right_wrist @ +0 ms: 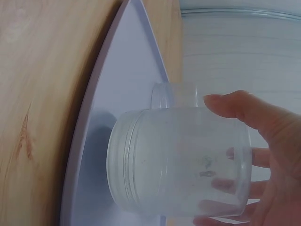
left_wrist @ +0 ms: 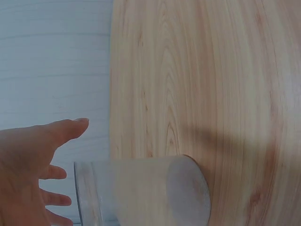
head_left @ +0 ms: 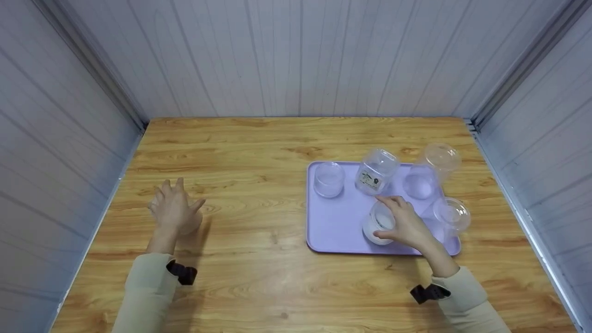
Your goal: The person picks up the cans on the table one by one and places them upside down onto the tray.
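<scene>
A clear plastic jar [head_left: 382, 218] with a whitish, ridged lower end is over the front part of the lilac tray [head_left: 335, 236]. My right hand [head_left: 403, 225] grips this jar near its upper end; the right wrist view shows the thumb on one side and other fingers through the clear wall [right_wrist: 178, 160]. Far to the left, my left hand [head_left: 173, 206] hovers over another clear jar [head_left: 193, 224] on the table, fingers spread. In the left wrist view that jar [left_wrist: 141, 188] stands upright, apart from the thumb.
On the tray stand a short clear jar [head_left: 329, 179], a taller jar with a printed label [head_left: 371, 180], and two more clear containers [head_left: 421, 182] [head_left: 451, 215] along the right side. Pale panelled walls [head_left: 296, 60] border the wooden table [head_left: 259, 277] at the back and sides.
</scene>
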The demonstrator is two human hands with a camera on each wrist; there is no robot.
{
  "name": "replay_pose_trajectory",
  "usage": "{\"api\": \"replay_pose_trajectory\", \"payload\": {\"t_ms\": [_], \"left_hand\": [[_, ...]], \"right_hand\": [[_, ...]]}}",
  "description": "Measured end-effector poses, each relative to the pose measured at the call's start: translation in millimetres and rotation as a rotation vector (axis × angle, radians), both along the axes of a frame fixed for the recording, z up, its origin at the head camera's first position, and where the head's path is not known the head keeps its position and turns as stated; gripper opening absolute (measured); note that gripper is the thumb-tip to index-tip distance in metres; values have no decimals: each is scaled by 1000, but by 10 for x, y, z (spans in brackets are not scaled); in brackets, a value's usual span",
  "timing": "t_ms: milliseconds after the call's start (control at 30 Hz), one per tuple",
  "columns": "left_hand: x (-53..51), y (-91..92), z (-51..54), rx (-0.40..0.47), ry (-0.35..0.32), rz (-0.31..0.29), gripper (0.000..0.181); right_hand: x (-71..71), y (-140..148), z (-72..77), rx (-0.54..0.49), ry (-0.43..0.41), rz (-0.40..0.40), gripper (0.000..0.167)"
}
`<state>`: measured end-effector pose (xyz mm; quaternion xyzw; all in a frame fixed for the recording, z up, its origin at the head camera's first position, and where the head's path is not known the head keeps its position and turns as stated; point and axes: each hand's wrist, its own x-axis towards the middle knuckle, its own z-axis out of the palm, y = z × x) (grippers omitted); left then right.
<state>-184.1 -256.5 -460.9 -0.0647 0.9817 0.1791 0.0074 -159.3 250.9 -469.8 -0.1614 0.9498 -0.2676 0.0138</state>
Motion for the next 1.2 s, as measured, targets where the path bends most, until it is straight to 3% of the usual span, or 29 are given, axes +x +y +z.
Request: {"api": "replay_pose_trajectory", "payload": {"t_ms": [300,833,1033,1200], "left_hand": [[-1,-93,7,84,-90,56,89],[3,-174,29,107,-202,53,94],[-5,-187,31,134,-211,47,93],[-8,-198,20,137,-180,50,91]], "right_hand": [[-19,26,-17,13,-30,-4,84],[-23,60,-70,11,-39,-5,85],[-36,66,-85,16,-49,-6,86],[-41,67,-93,16,-57,-6,86]]}}
